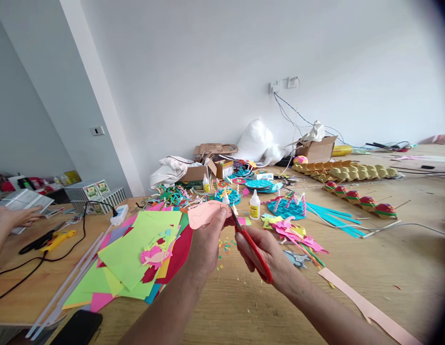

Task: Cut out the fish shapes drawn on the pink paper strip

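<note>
Pink paper (207,213), a rounded cut-out piece, sits pinched at its lower edge between the thumb and fingers of the left hand (207,244), which lifts it above the wooden table (387,249). Just to the right of that hand, the right hand (260,251) is closed around the red handles of a pair of scissors (253,251); the blades point up and to the left, their tips meeting the right edge of the paper beside the left thumb. Whether the blades are parted or closed is hard to tell.

Below and left of the left hand lies a spread stack of coloured paper sheets (136,254), green, yellow, pink and red. Beyond the right hand stands a small white glue bottle (255,205), and to its right a heap of pink and yellow paper scraps (297,235). A long pink paper strip (366,306) lies to the right of the right forearm. At the far left edge another person's hand (17,216) rests on the table, well apart.
</note>
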A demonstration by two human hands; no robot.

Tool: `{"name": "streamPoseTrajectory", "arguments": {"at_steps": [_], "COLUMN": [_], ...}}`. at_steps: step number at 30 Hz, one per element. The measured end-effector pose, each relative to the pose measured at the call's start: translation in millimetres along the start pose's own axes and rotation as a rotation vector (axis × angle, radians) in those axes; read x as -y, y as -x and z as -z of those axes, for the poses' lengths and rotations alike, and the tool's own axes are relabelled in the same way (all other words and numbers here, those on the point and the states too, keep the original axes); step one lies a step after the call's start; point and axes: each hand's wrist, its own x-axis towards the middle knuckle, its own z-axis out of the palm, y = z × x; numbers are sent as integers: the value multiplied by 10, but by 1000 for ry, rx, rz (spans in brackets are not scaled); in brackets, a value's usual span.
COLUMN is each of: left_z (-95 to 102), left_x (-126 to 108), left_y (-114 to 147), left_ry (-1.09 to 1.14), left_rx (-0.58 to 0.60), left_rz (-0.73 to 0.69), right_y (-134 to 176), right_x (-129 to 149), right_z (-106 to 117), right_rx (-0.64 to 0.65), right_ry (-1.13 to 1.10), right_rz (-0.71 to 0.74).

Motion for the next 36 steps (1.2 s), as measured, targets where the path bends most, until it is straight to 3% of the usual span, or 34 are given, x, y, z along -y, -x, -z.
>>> {"name": "streamPoseTrajectory", "arguments": {"at_steps": [6,18,36], "left_z": [78,112,23], "left_x": [-56,-85,-158], "left_y": [-30,-51,-25], "left_ry": [-13,-34,-51], "left_rx": [88,139,77], "left_rz": [47,42,55], "right_y": [-11,1,-1], "right_x": [-22,6,14], "right_z": [-2,16,12], "right_rx": [6,46,41], "right_ry": [3,38,5], "right_rz": [-7,12,0]}}
